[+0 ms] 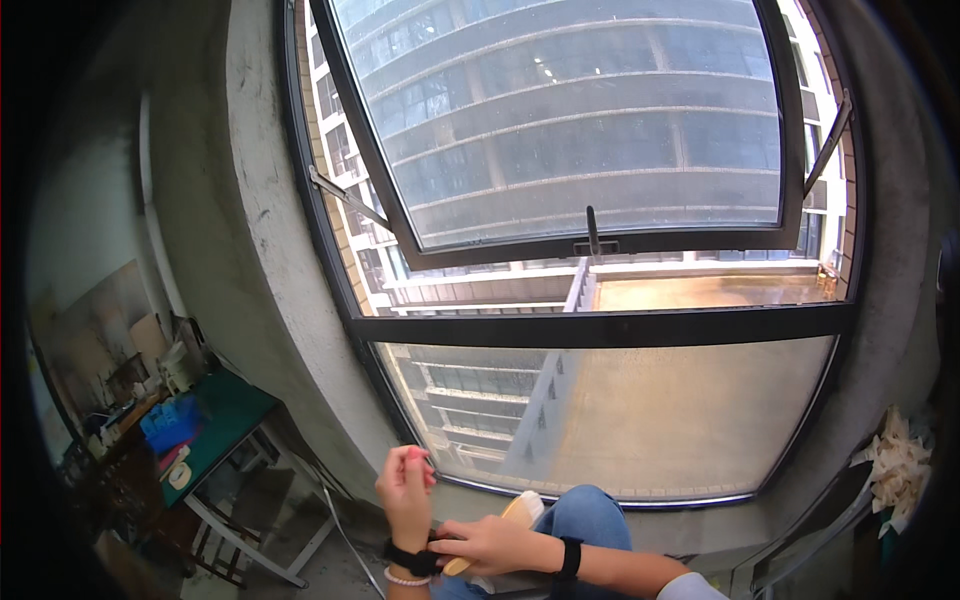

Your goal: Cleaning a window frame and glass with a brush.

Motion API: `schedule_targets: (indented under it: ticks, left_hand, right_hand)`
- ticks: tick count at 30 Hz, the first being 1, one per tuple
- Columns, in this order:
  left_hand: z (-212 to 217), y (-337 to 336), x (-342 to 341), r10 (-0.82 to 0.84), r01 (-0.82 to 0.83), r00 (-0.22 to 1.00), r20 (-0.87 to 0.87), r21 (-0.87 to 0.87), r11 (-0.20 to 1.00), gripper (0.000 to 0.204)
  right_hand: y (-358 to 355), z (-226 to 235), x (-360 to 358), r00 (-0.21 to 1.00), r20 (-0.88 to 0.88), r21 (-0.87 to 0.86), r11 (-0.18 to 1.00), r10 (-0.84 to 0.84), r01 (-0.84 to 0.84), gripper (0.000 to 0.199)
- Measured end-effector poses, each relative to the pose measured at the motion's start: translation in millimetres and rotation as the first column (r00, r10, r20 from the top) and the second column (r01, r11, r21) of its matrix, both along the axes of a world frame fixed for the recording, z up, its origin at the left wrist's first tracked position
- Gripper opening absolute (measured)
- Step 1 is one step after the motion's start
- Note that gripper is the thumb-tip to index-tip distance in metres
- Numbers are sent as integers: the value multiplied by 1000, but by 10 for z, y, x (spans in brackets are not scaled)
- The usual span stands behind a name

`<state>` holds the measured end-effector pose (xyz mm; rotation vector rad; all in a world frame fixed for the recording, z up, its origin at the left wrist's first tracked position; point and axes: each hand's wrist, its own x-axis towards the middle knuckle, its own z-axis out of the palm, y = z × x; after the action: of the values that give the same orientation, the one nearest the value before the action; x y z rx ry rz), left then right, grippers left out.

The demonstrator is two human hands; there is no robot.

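My left hand is raised with its fingers curled into a loose fist, and nothing shows inside it. Its wrist carries a black band and, below that, a beaded bracelet. From the right, my right hand reaches across and its fingertips touch the black band. A brush with a light wooden handle and white bristles is held in that same hand, bristles pointing up and away. Part of the handle is hidden by the fingers. Another black band circles my right wrist.
Ahead stands a dark-framed window; its upper sash is tilted outward on side stays, above a fixed lower pane. My jeans-covered knee is close to the sill. A green-topped table with clutter stands left. Crumpled pale material sits right.
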<state>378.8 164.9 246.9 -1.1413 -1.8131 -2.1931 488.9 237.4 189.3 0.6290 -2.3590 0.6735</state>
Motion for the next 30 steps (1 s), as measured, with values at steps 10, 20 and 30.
schedule_targets:
  ticks: [10,20,30]
  left_hand:
    - [18,72,56,-265,203,962,-70,-468,860,22]
    - [-991,1113,786,-930,-52,363,58,-995,-82,63]
    - [-1901,1782,730,-930,114,366,-40,-990,88,41]
  right_hand:
    - [939,-54,159,848,-206,-821,558,-488,122,43]
    - [1721,-153,29,855,-235,-267,876,-463,401,15]
    - [1863,-850,28,775,-91,-8,778,-626,628,15]
